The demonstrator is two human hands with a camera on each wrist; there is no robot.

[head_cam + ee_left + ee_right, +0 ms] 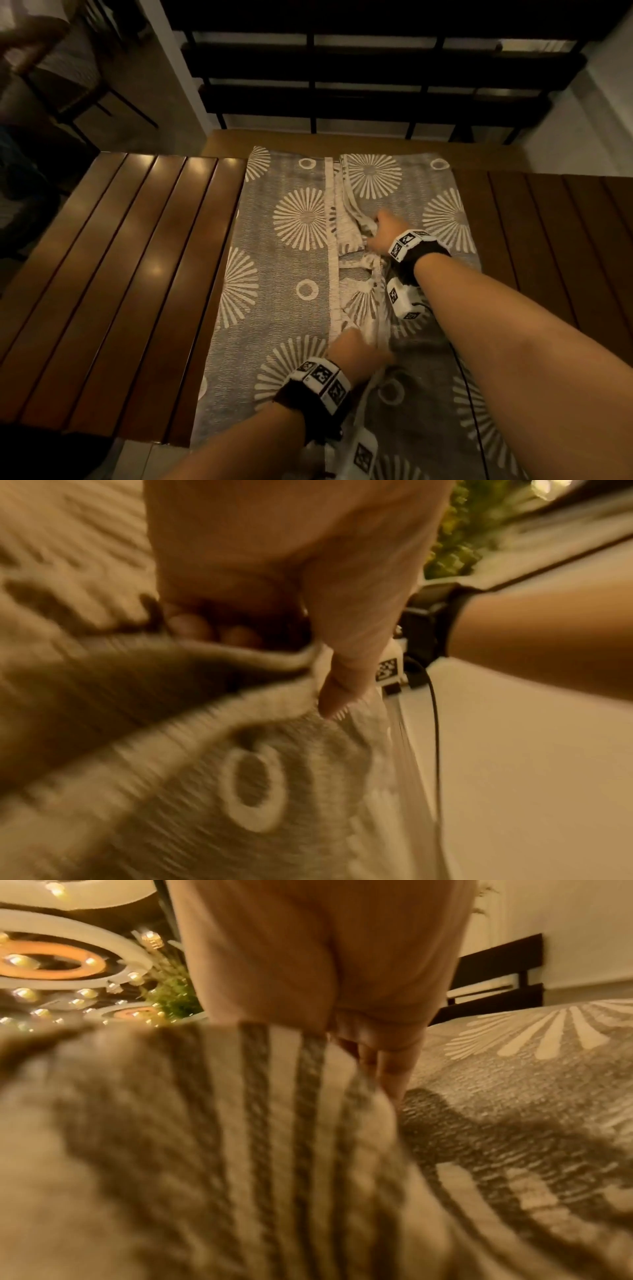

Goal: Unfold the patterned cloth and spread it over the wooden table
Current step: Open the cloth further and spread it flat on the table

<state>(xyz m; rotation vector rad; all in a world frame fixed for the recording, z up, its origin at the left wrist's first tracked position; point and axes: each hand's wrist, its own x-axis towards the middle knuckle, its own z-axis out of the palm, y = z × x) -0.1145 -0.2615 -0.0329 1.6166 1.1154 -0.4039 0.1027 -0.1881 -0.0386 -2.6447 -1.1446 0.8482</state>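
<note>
Grey cloth (291,274) (white sunbursts); brown table (120,274)

The patterned cloth (294,281) covers the middle of the wooden table (113,274), and its near end runs off the bottom edge of the head view; the left hand (356,346) has its fingertips buried in a cloth fold; both wrist views smear the cloth; the right hand (383,233) shows blurred

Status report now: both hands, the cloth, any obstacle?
Left hand and right hand both grip cloth edge at centre. Cloth partly unfolded, table sides bare. No obstacle seen.
</note>
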